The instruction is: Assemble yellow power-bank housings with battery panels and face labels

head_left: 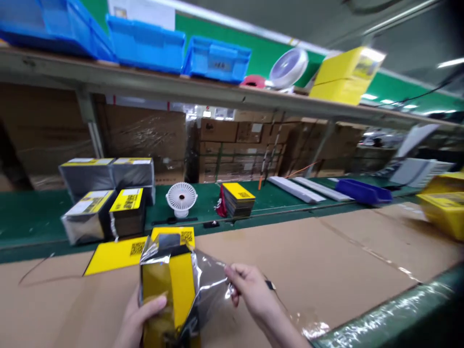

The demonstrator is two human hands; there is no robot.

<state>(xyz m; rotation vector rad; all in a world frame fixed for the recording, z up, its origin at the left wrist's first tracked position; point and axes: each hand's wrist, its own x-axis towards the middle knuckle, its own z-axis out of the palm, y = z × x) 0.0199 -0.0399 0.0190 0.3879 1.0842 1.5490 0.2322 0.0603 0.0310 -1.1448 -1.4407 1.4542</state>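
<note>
My left hand [145, 314] is wrapped round a yellow and black box [183, 285], its thumb lying across the front. Clear plastic film [212, 285] covers part of the box and stretches out to the right. My right hand [250, 287] pinches the film's outer edge between thumb and fingers, pulling it taut away from the box. Behind the box, flat yellow cards with printed codes [116, 255] lie on the cardboard-covered bench. What the box contains is hidden.
Wrapped boxes [87, 215] stand at the back left, beside a small white fan [181, 198] and a stack of yellow-topped cards [237, 198]. A blue bin [362, 192] and a yellow bin [444, 210] sit to the right. Blue crates [147, 46] line the shelf above.
</note>
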